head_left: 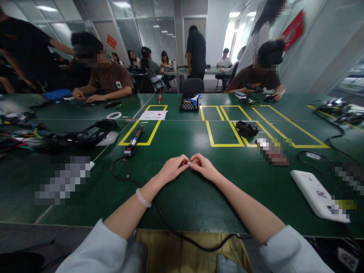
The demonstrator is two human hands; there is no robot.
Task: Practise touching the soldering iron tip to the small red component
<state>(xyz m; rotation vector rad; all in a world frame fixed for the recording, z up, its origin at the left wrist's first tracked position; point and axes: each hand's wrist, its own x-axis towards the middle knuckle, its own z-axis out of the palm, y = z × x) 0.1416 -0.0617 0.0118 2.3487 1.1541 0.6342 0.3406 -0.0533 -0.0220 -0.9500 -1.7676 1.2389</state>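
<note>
My left hand (174,168) and my right hand (203,167) meet above the green table (176,204), fingertips pinched together. Between them shows a tiny whitish piece (188,163), too small to name; both hands appear closed on it. To the left of my hands lies a dark, pen-shaped electric tool (135,139) with a blue band. From its near end a black cable (167,223) runs under my left forearm and over the table's front edge.
Yellow tape outlines (212,134) mark the table. A black tray (189,103) holds a blue-and-white item. A black clamp-like part (247,129) and a white power bank-like box (315,195) lie right. Tangled wires (22,129) lie left. Two people sit opposite.
</note>
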